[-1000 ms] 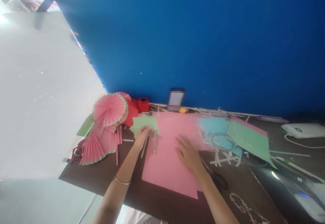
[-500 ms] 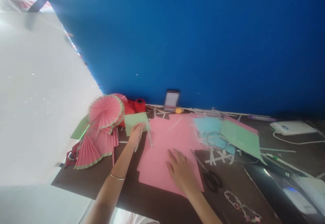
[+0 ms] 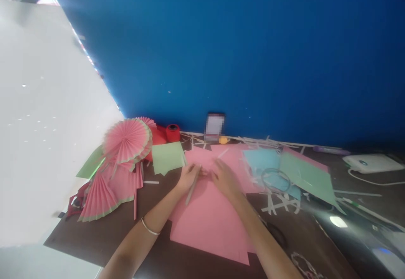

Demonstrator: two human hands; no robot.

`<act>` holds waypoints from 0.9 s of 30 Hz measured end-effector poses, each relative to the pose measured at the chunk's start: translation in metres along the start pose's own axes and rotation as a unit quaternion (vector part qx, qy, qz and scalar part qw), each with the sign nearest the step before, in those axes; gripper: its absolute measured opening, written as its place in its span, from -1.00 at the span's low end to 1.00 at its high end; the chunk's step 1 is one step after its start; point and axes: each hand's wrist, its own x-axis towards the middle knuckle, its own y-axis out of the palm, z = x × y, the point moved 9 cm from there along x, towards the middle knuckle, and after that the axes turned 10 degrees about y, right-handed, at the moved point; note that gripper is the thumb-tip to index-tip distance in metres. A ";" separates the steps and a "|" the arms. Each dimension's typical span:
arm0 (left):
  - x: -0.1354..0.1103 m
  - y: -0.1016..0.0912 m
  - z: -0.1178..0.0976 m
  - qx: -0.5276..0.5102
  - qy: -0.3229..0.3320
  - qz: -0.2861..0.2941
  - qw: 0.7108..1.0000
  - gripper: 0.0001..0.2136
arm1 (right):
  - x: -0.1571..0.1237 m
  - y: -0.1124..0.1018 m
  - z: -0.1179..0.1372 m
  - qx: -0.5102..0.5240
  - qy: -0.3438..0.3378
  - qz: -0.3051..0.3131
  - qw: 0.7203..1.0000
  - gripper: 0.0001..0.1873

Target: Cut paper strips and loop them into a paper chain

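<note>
My left hand is closed on a thin pale paper strip that slants down over a large pink paper sheet. My right hand lies just to its right on the same sheet, fingers curled toward the strip's upper end; the fingertips of both hands nearly meet. A light green sheet lies to the left of my left hand.
Pink pleated paper fans and a red tape roll sit at the left by the blue wall. Blue and green sheets, white strips, a wire ring, scissors and a white device lie right.
My left hand has moved right from the green sheet onto the pink sheet with the strip. My right hand has moved up from the lower pink sheet to meet it.
</note>
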 end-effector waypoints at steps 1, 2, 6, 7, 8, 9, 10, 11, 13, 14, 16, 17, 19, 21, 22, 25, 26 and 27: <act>0.000 0.000 0.001 0.008 0.002 0.008 1.000 -0.66 | 0.008 0.003 0.000 0.001 -0.014 0.004 1.000 -0.55; 0.000 -0.001 0.002 0.017 0.009 0.011 1.000 -0.68 | 0.015 0.004 -0.002 0.002 -0.027 0.008 1.000 -0.56; -0.002 -0.011 0.004 0.050 0.010 -0.007 0.999 -0.70 | 0.038 -0.009 -0.032 0.000 -0.013 -0.004 1.000 -0.63; -0.002 -0.013 0.004 0.061 0.008 -0.011 0.998 -0.70 | 0.041 -0.016 -0.043 -0.004 0.012 -0.022 1.000 -0.62; -0.003 -0.014 0.003 0.072 0.009 -0.017 0.997 -0.69 | 0.042 -0.024 -0.051 -0.010 0.032 -0.040 0.999 -0.60; -0.004 -0.014 0.002 0.084 0.013 -0.023 0.996 -0.67 | 0.039 -0.031 -0.056 -0.013 0.048 -0.058 0.997 -0.60; -0.005 -0.013 0.000 0.096 0.014 -0.022 0.995 -0.66 | 0.032 -0.037 -0.057 -0.012 0.062 -0.075 0.995 -0.59; -0.007 -0.013 -0.002 0.101 0.018 -0.028 0.994 -0.64 | 0.023 -0.043 -0.052 0.005 0.064 -0.090 0.994 -0.60; -0.009 -0.009 -0.002 0.095 0.013 -0.024 0.995 -0.63 | -0.001 -0.043 -0.033 0.084 0.062 -0.081 0.991 -0.63; -0.010 -0.007 -0.004 0.086 0.018 -0.023 0.996 -0.64 | -0.014 -0.038 -0.023 0.135 0.074 -0.055 0.987 -0.63; -0.010 -0.003 -0.007 0.072 0.036 -0.014 0.997 -0.67 | -0.037 -0.017 -0.001 0.230 0.107 0.042 0.966 -0.56; -0.010 -0.001 -0.009 0.066 0.044 -0.010 0.997 -0.69 | -0.047 -0.010 0.005 0.262 0.132 0.070 0.953 -0.52; -0.009 0.000 -0.009 0.047 0.048 -0.009 0.998 -0.71 | -0.058 0.000 0.013 0.294 0.157 0.108 0.936 -0.56; -0.008 -0.001 -0.007 0.021 0.041 -0.015 0.999 -0.72 | -0.061 0.002 0.007 0.332 0.185 0.105 0.919 -0.65; -0.007 -0.003 -0.007 0.014 0.037 -0.021 0.999 -0.72 | -0.060 0.001 0.000 0.355 0.199 0.095 0.908 -0.69; -0.007 -0.006 -0.007 0.022 0.025 -0.038 0.999 -0.74 | -0.058 0.001 -0.020 0.420 0.227 0.064 0.876 -0.76; -0.008 -0.007 -0.007 0.025 0.017 -0.042 0.999 -0.75 | -0.057 0.001 -0.025 0.433 0.233 0.055 0.869 -0.76; -0.008 -0.008 -0.006 0.025 0.007 -0.045 0.999 -0.75 | -0.057 0.001 -0.031 0.441 0.240 0.044 0.864 -0.75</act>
